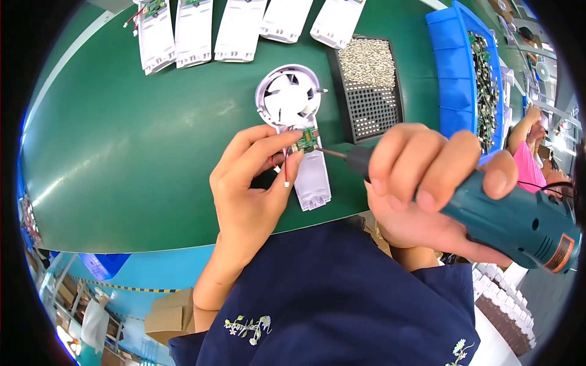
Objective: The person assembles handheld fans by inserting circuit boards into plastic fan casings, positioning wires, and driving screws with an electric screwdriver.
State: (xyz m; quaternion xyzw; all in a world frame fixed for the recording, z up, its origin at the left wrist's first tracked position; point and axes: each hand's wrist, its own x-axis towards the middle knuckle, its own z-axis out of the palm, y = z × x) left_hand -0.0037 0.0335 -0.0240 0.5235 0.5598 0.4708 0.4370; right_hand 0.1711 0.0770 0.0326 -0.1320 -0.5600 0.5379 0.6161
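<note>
Closest to the camera, a teal electric screwdriver (pixel 506 213) slants across the right side, its dark nose and thin bit (pixel 334 154) pointing left. The person's right hand (pixel 421 174) is wrapped firmly around its barrel. The left hand (pixel 253 174) has its thumb and index finger closed on a small green circuit board (pixel 307 139), steadying it at the neck of a pale handle shell (pixel 313 180). That shell lies on the green bench (pixel 152 152), directly in front of the person, joined to a round white fan unit (pixel 287 97) at its far end. Red and black leads (pixel 287 174) with a white connector hang beside the board, apparently not plugged in.

As far as can be judged, the fan already sits in its ring and the board is in position, with the work now at the fastening step. The bit's tip is at the board's lower right edge; whether a screw is in there is too small to tell. No cover lies over the handle, so closing it seems left to do.

Beyond, 5 white shells (pixel 235 33) lie along the far side, and at least 3 show green board at their cut-off ends. To the right are a black tray (pixel 398 91) of small metal pieces (pixel 366 61) and a blue bin (pixel 455 91) of loose boards (pixel 485 91).
</note>
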